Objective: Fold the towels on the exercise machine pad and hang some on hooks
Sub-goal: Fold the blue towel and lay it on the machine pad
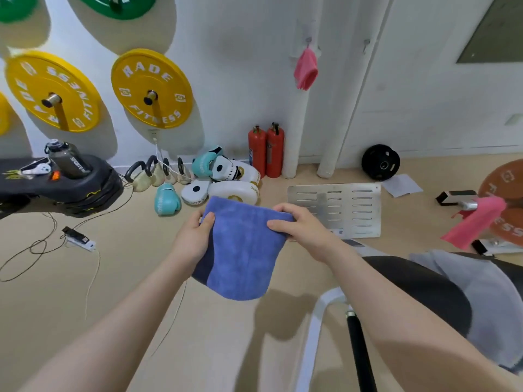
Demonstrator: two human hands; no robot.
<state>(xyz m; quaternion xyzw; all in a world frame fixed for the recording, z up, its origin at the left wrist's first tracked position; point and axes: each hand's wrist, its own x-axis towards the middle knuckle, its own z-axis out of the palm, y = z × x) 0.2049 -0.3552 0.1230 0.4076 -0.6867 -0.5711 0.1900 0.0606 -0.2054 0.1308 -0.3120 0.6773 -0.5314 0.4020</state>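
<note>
Towel: I hold the folded blue terry towel point(243, 250) in mid-air at the centre of the frame, its lower half hanging free.
Left hand: my left hand point(195, 236) pinches the top left corner, thumb in front.
Right hand: my right hand point(300, 230) grips the top right edge, fingers curled over it.
Doing it well: I would keep the top edge taut and level, match the corners, then carry it to the bare wall hook point(366, 43) at upper right, beside the hung pink towel point(306, 69).
Pad: the black machine pad point(418, 287) at lower right carries a grey towel point(481, 301).
Room: beige floor point(85, 306), yellow weight plates point(151, 89) on the white wall.
</note>
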